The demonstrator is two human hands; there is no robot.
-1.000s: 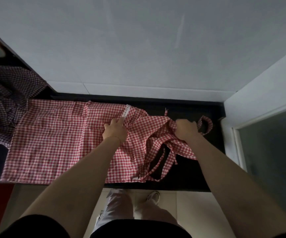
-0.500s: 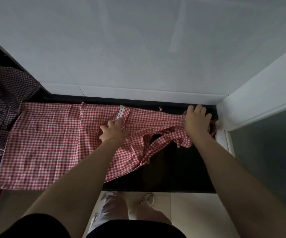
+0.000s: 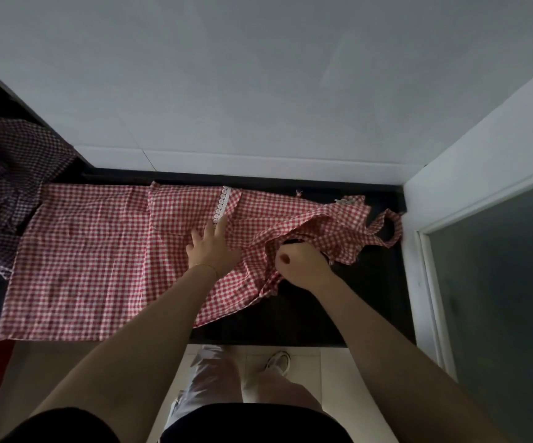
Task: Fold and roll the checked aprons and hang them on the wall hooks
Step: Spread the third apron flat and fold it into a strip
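Black short sleeves (image 3: 57,425); thin bracelet (image 3: 207,266) (left wrist); pale trousers (image 3: 214,375); white shoe (image 3: 278,362)

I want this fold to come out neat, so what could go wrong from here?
The red-and-white checked apron overhangs the black counter at its near edge, so a pull by the right hand, which grips the bunched bib, may drag it off. The left hand pins only the middle. The loose neck strap could tangle in the fold.

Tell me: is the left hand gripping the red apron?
No, the left hand lies flat with straight fingers on the red apron.
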